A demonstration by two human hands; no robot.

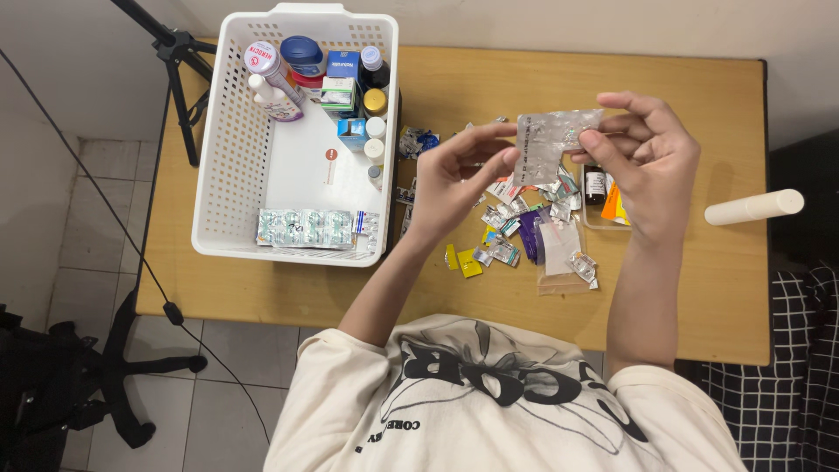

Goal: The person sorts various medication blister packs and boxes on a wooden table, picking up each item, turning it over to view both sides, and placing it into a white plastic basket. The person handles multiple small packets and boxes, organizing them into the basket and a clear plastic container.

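Silver foil blister sheet [551, 140] held up above wooden table [699, 288], pinched between fingertips of left hand [459, 179] and right hand [647, 162], both closed on its edges. Loose pill packets [524, 232] scattered beneath; white perforated plastic basket [236, 157] of medicine bottles seen alongside.

Silver blister strip [551, 144]: its ends are covered by the fingers of the left hand [459, 179] and right hand [651, 162]; contents too small to tell. Loose packets [524, 223] on the worktop [699, 297]: partly hidden behind both hands, kinds unclear. Small dark bottle [595, 185]: half hidden by the right hand. Bottles [297, 79] in the white basket [223, 175]: overlapping, lower parts concealed. Office chair [79, 385] and checked cloth [791, 367]: cut off by the frame edges.
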